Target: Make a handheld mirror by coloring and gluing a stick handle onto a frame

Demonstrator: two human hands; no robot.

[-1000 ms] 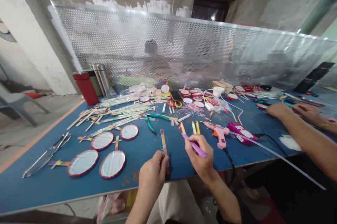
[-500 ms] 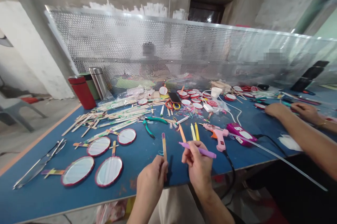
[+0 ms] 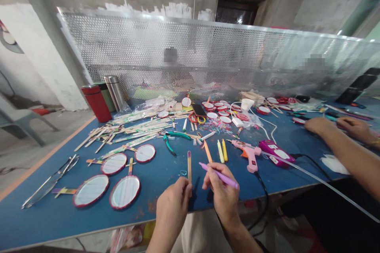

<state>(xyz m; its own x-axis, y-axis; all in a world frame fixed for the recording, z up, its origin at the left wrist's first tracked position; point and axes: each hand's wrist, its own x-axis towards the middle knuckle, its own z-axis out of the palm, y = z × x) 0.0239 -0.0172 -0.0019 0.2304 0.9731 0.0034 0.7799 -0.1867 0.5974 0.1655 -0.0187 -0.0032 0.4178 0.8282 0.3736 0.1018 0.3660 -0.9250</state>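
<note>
My left hand (image 3: pixel 173 204) pinches the lower end of a coloured wooden craft stick (image 3: pixel 189 165), held upright over the near edge of the blue table (image 3: pixel 44 213). My right hand (image 3: pixel 223 193) grips a purple marker (image 3: pixel 219 175) that points left toward the stick. Both hands hover close together just above the table edge. Loose orange and yellow markers (image 3: pixel 221 151) lie right behind them.
Oval red-rimmed mirrors on sticks (image 3: pixel 124 191) lie at the left, with long scissors (image 3: pixel 49 183), green pliers (image 3: pixel 172 141) and a heap of sticks. A pink glue gun (image 3: pixel 247 152) lies right. Another person's arms (image 3: pixel 344 146) rest at far right. Flasks (image 3: pixel 96 102) and a perforated metal screen (image 3: pixel 208 55) stand behind.
My right hand drew back from the table toward my left hand, the marker now pointing at the stick. The stick stays pinched in my left hand.
</note>
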